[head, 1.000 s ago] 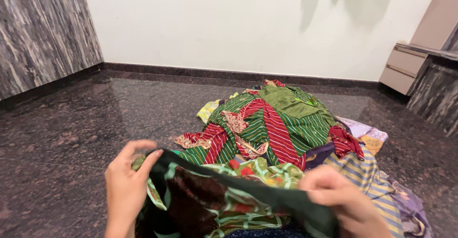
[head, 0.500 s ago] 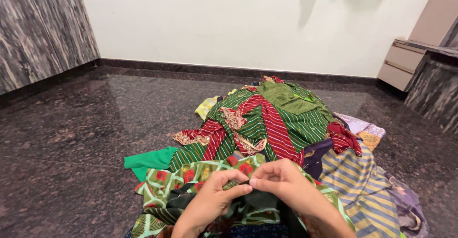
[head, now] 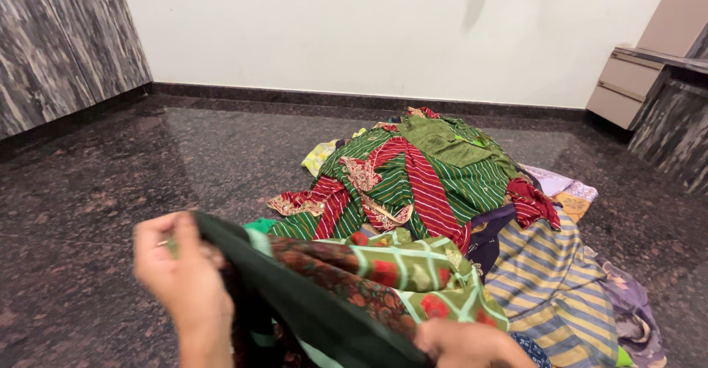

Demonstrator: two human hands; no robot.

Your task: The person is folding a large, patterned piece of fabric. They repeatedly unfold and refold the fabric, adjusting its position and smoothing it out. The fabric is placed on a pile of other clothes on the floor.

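Dark green cloth (head: 310, 309) with a red-patterned, striped lining stretches near the camera in the head view, pulled between both hands above the granite floor (head: 110, 191). The left hand (head: 181, 279) is closed on one edge; the right hand (head: 464, 342), partly cut off, seems to pinch the other. This looks like the spreading step of folding; next calls for bringing the edges together evenly. Beyond lies a heap of garments (head: 435, 184).
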